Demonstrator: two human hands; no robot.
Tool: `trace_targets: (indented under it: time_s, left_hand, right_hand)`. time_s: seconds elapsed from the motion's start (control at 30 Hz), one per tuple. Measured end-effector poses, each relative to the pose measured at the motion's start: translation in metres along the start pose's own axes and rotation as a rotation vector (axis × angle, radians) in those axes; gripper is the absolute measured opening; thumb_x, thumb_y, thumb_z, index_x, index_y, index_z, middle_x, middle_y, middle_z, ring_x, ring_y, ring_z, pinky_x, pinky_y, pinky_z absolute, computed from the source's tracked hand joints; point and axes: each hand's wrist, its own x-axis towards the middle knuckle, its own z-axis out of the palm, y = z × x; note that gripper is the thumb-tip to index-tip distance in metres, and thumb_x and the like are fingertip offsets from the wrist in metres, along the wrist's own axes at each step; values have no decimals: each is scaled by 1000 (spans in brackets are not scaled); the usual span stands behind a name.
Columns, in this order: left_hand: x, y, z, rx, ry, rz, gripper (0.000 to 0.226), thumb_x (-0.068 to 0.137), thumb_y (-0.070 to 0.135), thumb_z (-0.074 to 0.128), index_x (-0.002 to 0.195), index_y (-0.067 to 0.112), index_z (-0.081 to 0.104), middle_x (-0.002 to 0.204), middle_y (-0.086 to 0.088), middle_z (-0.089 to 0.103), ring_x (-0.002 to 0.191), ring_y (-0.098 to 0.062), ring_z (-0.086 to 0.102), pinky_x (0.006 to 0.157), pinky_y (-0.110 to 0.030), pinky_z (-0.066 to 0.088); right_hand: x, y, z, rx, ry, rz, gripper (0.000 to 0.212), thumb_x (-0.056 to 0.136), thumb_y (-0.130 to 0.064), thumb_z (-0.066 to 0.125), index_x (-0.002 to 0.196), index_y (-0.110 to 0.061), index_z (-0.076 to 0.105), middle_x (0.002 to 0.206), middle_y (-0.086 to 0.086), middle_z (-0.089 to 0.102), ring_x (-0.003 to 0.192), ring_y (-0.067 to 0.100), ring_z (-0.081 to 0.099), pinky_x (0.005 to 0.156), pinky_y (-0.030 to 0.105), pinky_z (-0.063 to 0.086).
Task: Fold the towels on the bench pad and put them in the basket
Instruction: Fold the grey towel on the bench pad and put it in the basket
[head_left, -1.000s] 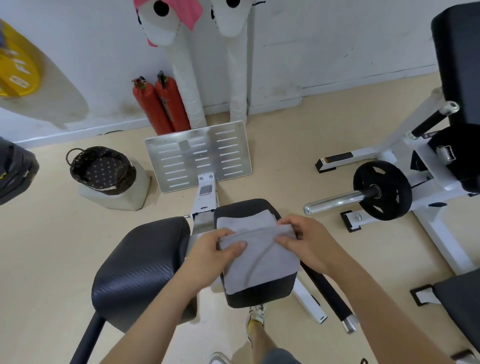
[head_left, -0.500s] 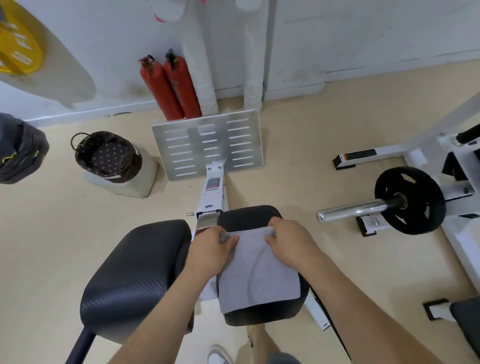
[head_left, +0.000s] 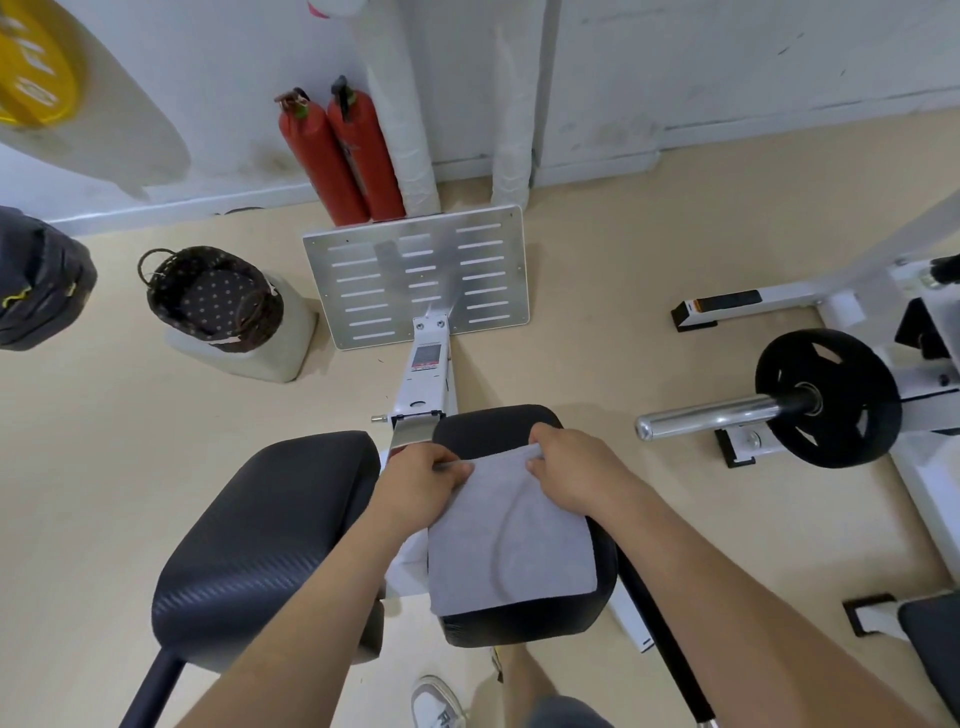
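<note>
Pinching towel (head_left: 511, 530), left hand (head_left: 421, 486), right hand (head_left: 574, 475), label (head_left: 427, 358) illegible

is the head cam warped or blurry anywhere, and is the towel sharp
Head view: wide-angle warp bends the wall base; the yellow plate top left is smeared; the grey towel, left hand and right hand are sharp; light soft and even.

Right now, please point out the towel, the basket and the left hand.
towel (head_left: 511, 540): head view, middle of the cloth.
basket (head_left: 265, 319): head view, right woven wall.
left hand (head_left: 421, 480): head view, back of hand.
</note>
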Motion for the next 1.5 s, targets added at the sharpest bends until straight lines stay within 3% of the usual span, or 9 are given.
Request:
trace_targets:
  time_s: [0.17, 0.37, 0.5, 0.63, 0.77, 0.9, 1.17, 1.33, 1.5]
  left_hand:
    - [-8, -2, 2, 187, 148, 97, 22, 95, 22, 49, 109, 22, 65, 110, 3, 64, 92, -15, 58, 73, -23, 41]
    - [-65, -8, 26, 493, 315, 806, 43, 86, 47, 48, 113, 19, 67, 121, -3, 64, 107, -26, 62, 84, -35, 54]
    - [-84, -35, 55, 784, 119, 718, 100, 71, 70, 57, 145, 9, 34, 151, -14, 34, 140, -29, 33, 111, -46, 24]
    - [-79, -36, 59, 814, 221, 776, 70, 85, 40, 38, 144, 4, 30, 151, -17, 34, 139, -32, 32, 114, -49, 26]
    - [-83, -38, 59, 783, 244, 767, 64, 82, 27, 31, 141, 1, 29, 146, -19, 40, 134, -33, 41, 106, -50, 36]
    - [-89, -39, 55, 798, 307, 803, 60, 79, 25, 46, 132, -1, 39, 131, -24, 55, 121, -34, 55, 97, -47, 45]
    - [-77, -19, 16, 534, 151, 827, 51, 44, 14, 74, 94, 18, 72, 92, 1, 73, 83, -16, 71, 60, -26, 59]
    - [-87, -20, 2, 370, -17, 776, 51, 63, 10, 48, 108, 20, 69, 116, 6, 67, 110, -12, 57, 97, -12, 39]
    - [-83, -35, -15, -161, -147, 451, 22, 82, 16, 70, 101, 28, 71, 100, 17, 70, 96, -2, 62, 85, -13, 46]
  right_hand:
    - [-4, -1, 12, 32, 127, 61, 28, 97, -32, 45, 122, -20, 41, 106, 2, 52, 90, 26, 58, 70, 34, 46]
    - [-16, -5, 28, -110, 512, -59, 48, 74, -13, 69, 119, -23, 54, 113, 4, 49, 95, 27, 53, 74, 38, 49]
    - [-36, -10, 32, -122, 423, -307, 44, 73, -7, 68, 115, -15, 61, 118, 5, 59, 94, 24, 63, 73, 35, 56]
    - [-62, 5, 46, -292, 287, -399, 45, 88, -28, 41, 127, -13, 59, 128, 1, 63, 114, 14, 62, 96, 26, 47]
    - [-73, 7, 35, -300, 55, -350, 81, 87, -63, 18, 153, -17, 12, 161, -2, 10, 147, 10, 8, 117, 28, 4]
    - [-78, 2, 41, -523, 48, -321, 109, 66, -81, 45, 144, -6, 36, 151, 15, 35, 141, 26, 33, 113, 49, 25]
    - [-90, 14, 44, -447, 334, -508, 56, 57, -37, 78, 108, -14, 70, 113, 5, 70, 102, 19, 68, 92, 34, 53]
    - [-103, 15, 34, -315, 223, -429, 45, 72, -34, 47, 112, -22, 66, 111, -5, 70, 99, 13, 66, 87, 26, 54]
    - [-100, 14, 19, -111, 51, -300, 33, 92, -43, 49, 121, -27, 53, 109, -5, 63, 97, 16, 59, 80, 26, 47]
